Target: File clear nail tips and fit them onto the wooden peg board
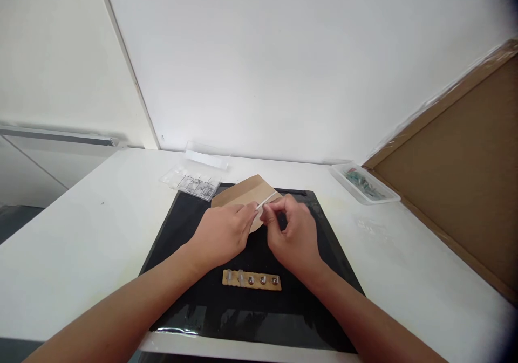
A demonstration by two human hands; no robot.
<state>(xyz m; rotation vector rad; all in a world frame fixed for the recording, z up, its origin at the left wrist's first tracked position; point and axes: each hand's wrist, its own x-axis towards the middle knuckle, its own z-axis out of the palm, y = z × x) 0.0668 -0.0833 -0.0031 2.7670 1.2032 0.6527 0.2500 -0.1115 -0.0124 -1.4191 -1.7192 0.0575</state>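
Observation:
Over the black mat (194, 309), my left hand (225, 231) is closed on a brown paper piece (243, 193) with a thin white strip (267, 199) along it. My right hand (292, 233) is pinched at the right end of the paper, near the strip. What lies between its fingertips is too small to make out. Below both hands, a small tan wooden bar (251, 280) lies on the mat. Several small clear and shiny pieces stand in a row on it.
A clear compartment box (196, 184) with its lid (206, 159) raised sits at the back left. At the back right stands a clear tray (366, 185) of small greenish packets, beside a brown board (453, 174).

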